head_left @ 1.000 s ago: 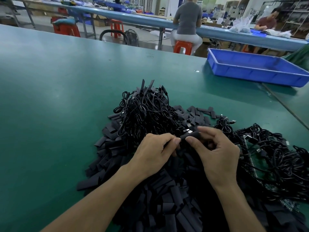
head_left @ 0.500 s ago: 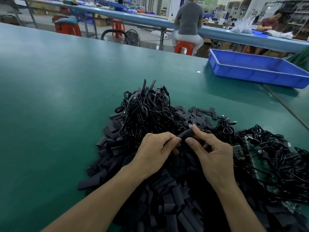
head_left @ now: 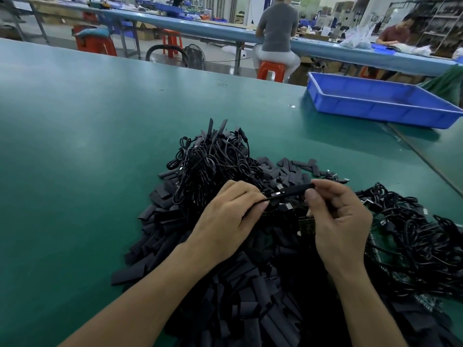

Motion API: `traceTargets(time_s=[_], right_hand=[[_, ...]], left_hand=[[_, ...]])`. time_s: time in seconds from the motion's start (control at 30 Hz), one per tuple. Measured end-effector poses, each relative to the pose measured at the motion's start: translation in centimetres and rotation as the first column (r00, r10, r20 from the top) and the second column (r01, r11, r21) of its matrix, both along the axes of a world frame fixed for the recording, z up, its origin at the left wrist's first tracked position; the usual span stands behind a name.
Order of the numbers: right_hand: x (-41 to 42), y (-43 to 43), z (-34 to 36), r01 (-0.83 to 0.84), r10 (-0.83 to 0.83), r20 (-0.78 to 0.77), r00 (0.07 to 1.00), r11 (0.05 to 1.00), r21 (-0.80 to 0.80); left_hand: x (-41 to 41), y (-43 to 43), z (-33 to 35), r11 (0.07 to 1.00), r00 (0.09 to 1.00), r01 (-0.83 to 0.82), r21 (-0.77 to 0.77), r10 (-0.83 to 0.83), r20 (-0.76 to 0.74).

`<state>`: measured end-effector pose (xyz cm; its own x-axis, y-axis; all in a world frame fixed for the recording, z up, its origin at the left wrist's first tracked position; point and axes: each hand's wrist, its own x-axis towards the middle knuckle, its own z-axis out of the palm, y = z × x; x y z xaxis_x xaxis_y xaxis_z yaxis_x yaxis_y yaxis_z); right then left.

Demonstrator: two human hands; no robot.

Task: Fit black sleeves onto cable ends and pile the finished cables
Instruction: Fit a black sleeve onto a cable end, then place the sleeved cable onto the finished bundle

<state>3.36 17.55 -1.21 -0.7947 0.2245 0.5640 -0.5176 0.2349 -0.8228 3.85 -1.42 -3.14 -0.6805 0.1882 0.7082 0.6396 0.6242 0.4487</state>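
1. Sleeve (head_left: 297,189): blk, held btwn the two hands just above the heap. It lies roughly level, R end tipped up a bit.
2. Cable end (head_left: 274,196): metal plug tip sits right at the sleeve's L mouth. Can't tell how far in.
3. R hand (head_left: 338,221): thumb + forefinger pinch the sleeve's R part, other fingers curled under.
4. L hand (head_left: 225,216): fingers curled, pinching the cable just behind the plug.
5. Loose sleeves (head_left: 225,309): big dark heap under both hands & wrists. It spreads out L of L hand and back twd the person.
6. Cable pile (head_left: 213,161): just beyond L hand. Coiled blk cables, a few sleeved ends sticking up.
7. Tangle of cables (head_left: 413,239): just R of R hand.
8. Blue tray (head_left: 375,108): well beyond R hand, on the green table (head_left: 75,146).
9. Seated person (head_left: 275,28): on an orange stool (head_left: 270,70) at the next bench, far beyond both hands, back turned.
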Motion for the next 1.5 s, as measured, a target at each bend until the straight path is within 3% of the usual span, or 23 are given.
traceTargets(time_s=[0.1, 0.23, 0.3, 0.4, 0.5, 0.73, 0.83, 1.03, 1.13, 1.23, 1.3, 1.4, 1.5], right_hand=[[0.5, 0.3, 0.3, 0.110, -0.099, -0.059, 0.993, 0.969, 0.222], [0.7, 0.8, 0.8, 0.262, -0.285, -0.055, 0.957, 0.765, 0.588], [1.1, 0.7, 1.1, 0.253, -0.355, 0.009, 0.935, 0.684, 0.684], [1.6, 0.8, 1.8, 0.131, -0.336, 0.155, 0.929, 0.690, 0.712], [1.6, 1.2, 2.3, 0.011, -0.286, 0.258, 0.923, 0.690, 0.724], [1.6, 2.0, 2.4, -0.043, -0.236, 0.260, 0.936, 0.658, 0.752], [1.5, 2.1, 2.3, -0.037, -0.202, 0.233, 0.951, 0.675, 0.737], [1.1, 2.6, 2.2, 0.123, -0.198, 0.062, 0.978, 0.795, 0.594], [0.7, 2.8, 2.1, 0.121, -0.174, 0.062, 0.983, 0.861, 0.494], [0.3, 3.2, 2.0, 0.061, -0.112, 0.111, 0.988, 0.920, 0.387], [0.2, 3.5, 1.9, 0.017, -0.058, 0.116, 0.992, 0.944, 0.329], [0.1, 4.0, 1.8, -0.049, 0.009, 0.136, 0.991, 0.955, 0.293], [0.0, 4.4, 1.7, -0.117, 0.062, 0.184, 0.981, 0.945, 0.306]], left_hand=[[-0.2, -0.2, 1.6, 0.997, 0.997, -0.078, 0.009, 0.078, 0.001], [-1.2, -0.5, 4.9, 0.954, 0.976, -0.204, 0.219, 0.181, 0.122], [-2.7, -0.7, 6.5, 0.915, 0.938, -0.313, 0.255, 0.256, 0.234], [-4.9, -1.3, 8.3, 0.883, 0.867, -0.411, 0.226, 0.302, 0.396], [-6.4, -2.2, 9.4, 0.874, 0.832, -0.443, 0.201, 0.316, 0.457], [-7.7, -3.0, 9.6, 0.879, 0.746, -0.476, 0.036, 0.381, 0.546], [-7.2, -2.8, 9.2, 0.882, 0.759, -0.469, -0.050, 0.432, 0.487], [-6.2, -2.1, 8.8, 0.831, 0.809, -0.553, -0.061, 0.554, 0.197], [-5.3, -0.8, 8.6, 0.905, 0.905, -0.424, 0.037, 0.422, 0.052], [-3.6, 1.9, 7.4, 0.997, 0.996, -0.072, -0.003, 0.072, 0.049], [-2.7, 3.8, 6.0, 0.998, 0.979, 0.052, 0.019, -0.055, 0.195], [-2.2, 5.9, 3.6, 0.988, 0.895, 0.091, 0.123, -0.135, 0.425], [-2.3, 6.4, 2.1, 0.954, 0.798, 0.121, 0.273, -0.257, 0.544]])
